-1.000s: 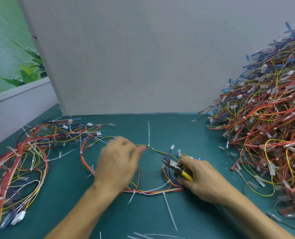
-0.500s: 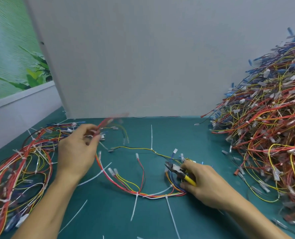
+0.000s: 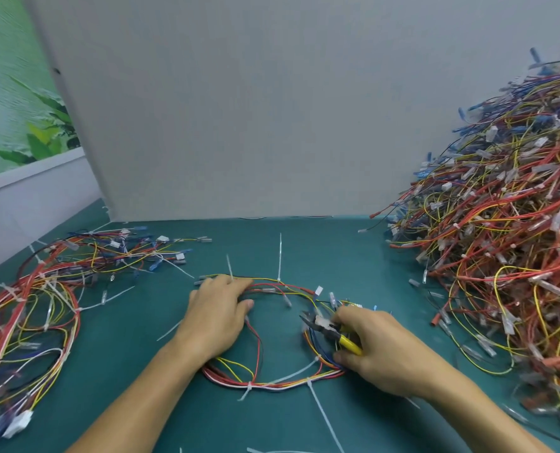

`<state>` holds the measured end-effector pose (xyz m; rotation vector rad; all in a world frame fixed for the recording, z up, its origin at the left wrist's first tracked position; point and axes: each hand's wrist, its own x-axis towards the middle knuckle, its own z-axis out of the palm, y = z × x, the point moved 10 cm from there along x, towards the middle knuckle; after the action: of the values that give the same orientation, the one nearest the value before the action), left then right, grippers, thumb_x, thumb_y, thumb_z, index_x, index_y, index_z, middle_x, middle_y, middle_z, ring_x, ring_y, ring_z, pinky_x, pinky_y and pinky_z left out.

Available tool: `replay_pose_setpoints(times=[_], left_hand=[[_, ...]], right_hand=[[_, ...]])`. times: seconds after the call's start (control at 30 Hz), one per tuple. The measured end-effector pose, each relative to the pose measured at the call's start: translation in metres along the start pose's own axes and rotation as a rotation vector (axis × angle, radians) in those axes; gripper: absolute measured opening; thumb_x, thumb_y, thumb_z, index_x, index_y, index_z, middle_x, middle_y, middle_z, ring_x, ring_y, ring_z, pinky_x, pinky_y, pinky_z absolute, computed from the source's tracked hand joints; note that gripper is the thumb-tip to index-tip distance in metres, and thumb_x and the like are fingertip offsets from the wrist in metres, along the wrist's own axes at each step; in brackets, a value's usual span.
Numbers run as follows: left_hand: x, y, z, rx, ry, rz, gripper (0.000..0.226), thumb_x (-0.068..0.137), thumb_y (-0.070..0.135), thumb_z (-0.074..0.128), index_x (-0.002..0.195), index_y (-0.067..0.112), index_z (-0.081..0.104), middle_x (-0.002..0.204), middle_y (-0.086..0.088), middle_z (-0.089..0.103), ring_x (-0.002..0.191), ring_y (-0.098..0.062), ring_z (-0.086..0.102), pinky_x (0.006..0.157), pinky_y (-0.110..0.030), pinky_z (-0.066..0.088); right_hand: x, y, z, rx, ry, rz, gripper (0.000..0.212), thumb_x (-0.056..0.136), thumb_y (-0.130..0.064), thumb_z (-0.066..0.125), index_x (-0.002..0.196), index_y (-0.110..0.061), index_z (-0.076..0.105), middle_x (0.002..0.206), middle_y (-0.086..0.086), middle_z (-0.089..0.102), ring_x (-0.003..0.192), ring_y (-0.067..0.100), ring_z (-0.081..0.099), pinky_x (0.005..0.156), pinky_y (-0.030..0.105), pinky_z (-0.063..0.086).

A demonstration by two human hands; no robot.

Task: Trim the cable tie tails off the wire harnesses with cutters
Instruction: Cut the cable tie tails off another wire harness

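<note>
A looped wire harness [image 3: 272,382] of red, yellow, white and blue wires lies on the green mat in front of me. Several white cable tie tails stick out of it, one long tail [image 3: 324,416] pointing toward me and one [image 3: 280,256] pointing away. My left hand [image 3: 218,317] lies palm down on the harness's upper left stretch, fingers closed over the wires. My right hand [image 3: 375,351] grips yellow-handled cutters [image 3: 332,331] at the loop's right side, jaws pointing left beside a white connector.
A tall heap of harnesses [image 3: 507,230] fills the right side. A flatter spread of harnesses [image 3: 43,299] covers the left. A grey board [image 3: 272,109] stands upright behind the green mat [image 3: 141,354]. Loose cut tie tails [image 3: 169,330] lie scattered on the mat.
My left hand came back from the left pile to the middle and now presses down on the harness. The loop has been spread rounder. My right hand with the cutters stayed in place.
</note>
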<state>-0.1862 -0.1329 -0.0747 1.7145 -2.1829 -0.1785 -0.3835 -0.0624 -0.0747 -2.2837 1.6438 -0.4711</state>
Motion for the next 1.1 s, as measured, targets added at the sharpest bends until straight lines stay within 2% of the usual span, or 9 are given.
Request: replay_pose_setpoints(times=[0.13,0.33,0.47,0.57,0.63,0.73,0.8,0.93,1.1], left_hand=[[-0.005,0.008,-0.011,-0.034,0.054,0.046,0.052,0.096,0.029,0.051,0.144,0.024,0.031,0.127,-0.003,0.059,0.119,-0.025,0.052,0.098,-0.038,0.04],[-0.01,0.014,-0.002,0.056,-0.052,0.122,0.043,0.095,0.036,0.051,0.135,0.024,0.042,0.139,0.004,0.046,0.127,-0.021,0.047,0.101,-0.036,0.04],[-0.011,0.02,-0.013,0.057,0.019,0.14,0.04,0.094,0.038,0.054,0.132,0.027,0.052,0.154,-0.006,0.028,0.139,-0.023,0.032,0.111,-0.033,0.031],[-0.016,0.028,-0.031,0.063,0.133,0.151,0.035,0.09,0.032,0.063,0.123,0.022,0.063,0.153,-0.018,0.029,0.138,-0.034,0.033,0.113,-0.04,0.028],[-0.022,0.038,-0.046,0.081,0.233,0.173,0.031,0.084,0.026,0.071,0.113,0.014,0.07,0.147,-0.026,0.036,0.134,-0.043,0.037,0.111,-0.049,0.03],[-0.035,0.064,-0.065,0.106,0.373,0.258,0.024,0.078,0.022,0.077,0.1,0.011,0.074,0.137,-0.027,0.047,0.128,-0.047,0.043,0.107,-0.058,0.033],[-0.047,0.092,-0.072,0.059,0.41,0.396,0.018,0.078,0.021,0.077,0.093,0.012,0.075,0.125,-0.02,0.059,0.114,-0.042,0.055,0.097,-0.054,0.043],[-0.082,0.163,-0.04,-0.014,0.194,0.823,0.004,0.079,0.012,0.069,0.082,0.01,0.071,0.091,-0.002,0.066,0.078,-0.025,0.06,0.067,-0.033,0.052],[-0.087,0.183,0.017,0.156,-0.066,0.808,0.026,0.083,0.01,0.053,0.107,0.015,0.062,0.114,-0.003,0.055,0.093,-0.024,0.046,0.079,-0.038,0.046]], right_hand=[[-0.001,-0.002,-0.002,0.012,0.013,0.0,0.017,0.083,-0.031,0.067,0.089,-0.026,0.051,0.075,-0.015,0.046,0.074,-0.008,0.045,0.063,0.011,0.036],[-0.004,-0.008,-0.035,0.168,0.171,-0.037,0.024,0.079,-0.027,0.076,0.101,-0.024,0.066,0.109,-0.014,0.058,0.098,0.006,0.055,0.089,0.022,0.041],[-0.01,0.008,-0.057,0.471,0.223,0.044,0.015,0.08,-0.031,0.078,0.091,-0.031,0.069,0.074,-0.015,0.062,0.067,0.007,0.055,0.068,0.027,0.043],[-0.012,0.022,-0.067,0.6,0.265,0.081,0.014,0.079,-0.041,0.071,0.09,-0.032,0.068,0.077,0.002,0.067,0.064,0.005,0.055,0.06,0.015,0.041],[-0.013,0.03,-0.068,0.593,0.242,0.111,0.027,0.075,-0.053,0.061,0.094,-0.034,0.068,0.081,-0.001,0.07,0.067,0.003,0.059,0.057,0.01,0.041],[-0.014,0.047,-0.063,0.436,0.204,0.171,0.032,0.079,-0.062,0.053,0.098,-0.04,0.066,0.077,-0.009,0.068,0.074,0.011,0.064,0.068,0.026,0.051],[-0.015,0.059,-0.062,0.366,0.236,0.23,0.025,0.083,-0.061,0.055,0.093,-0.041,0.065,0.066,-0.009,0.059,0.068,0.017,0.06,0.068,0.033,0.05],[-0.017,0.074,-0.065,0.287,0.321,0.296,0.016,0.081,-0.058,0.063,0.078,-0.043,0.066,0.055,-0.016,0.055,0.054,0.001,0.049,0.057,0.025,0.042],[-0.019,0.08,-0.057,0.262,0.3,0.36,0.01,0.08,-0.045,0.072,0.074,-0.049,0.065,0.06,-0.007,0.06,0.064,0.011,0.055,0.064,0.024,0.044]])
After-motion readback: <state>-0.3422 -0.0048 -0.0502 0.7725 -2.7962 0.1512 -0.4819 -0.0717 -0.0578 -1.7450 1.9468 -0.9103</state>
